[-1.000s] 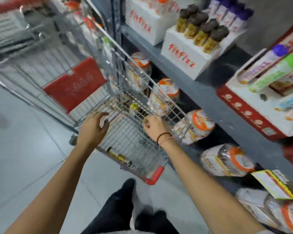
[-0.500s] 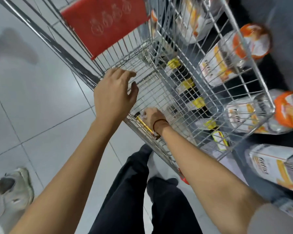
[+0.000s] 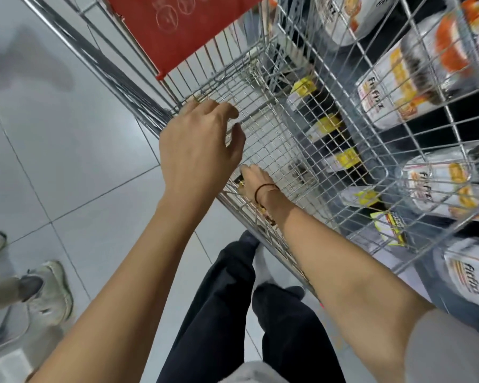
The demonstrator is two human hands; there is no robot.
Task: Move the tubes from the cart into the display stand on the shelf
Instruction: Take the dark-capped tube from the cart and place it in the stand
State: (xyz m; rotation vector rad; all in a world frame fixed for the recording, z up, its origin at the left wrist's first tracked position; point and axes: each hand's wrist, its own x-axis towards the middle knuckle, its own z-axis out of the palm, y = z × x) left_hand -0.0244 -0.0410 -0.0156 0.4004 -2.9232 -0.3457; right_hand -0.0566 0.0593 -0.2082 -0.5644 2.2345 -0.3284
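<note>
A tube [image 3: 241, 181], dark with a yellow band, shows only as a sliver at the near corner of the cart [image 3: 288, 139], just left of centre frame, lying low against the wire wall. The right hand [image 3: 256, 179] is reached down inside the basket and sits right on it, fingers curled under out of sight, so I cannot tell whether they have closed round the tube or are only touching it. The wrist bends sharply over the rim, probably because the tube lies deep in the bottom corner. The left hand [image 3: 198, 146] hangs above the cart's near edge, fingers spread and loosely bent, holding nothing; it looks placed to steady the basket or to take the tube once lifted. Through the mesh toward the right of the frame, the lower shelf [image 3: 459, 117] carries large white-and-orange packs [image 3: 385, 98] and yellow price tags [image 3: 327, 125]. The display stand is not in view, so the transfer itself looks not yet begun. At the lower left, another person's pale shoe [image 3: 50, 291] stands on the tiled floor [image 3: 67, 161].
</note>
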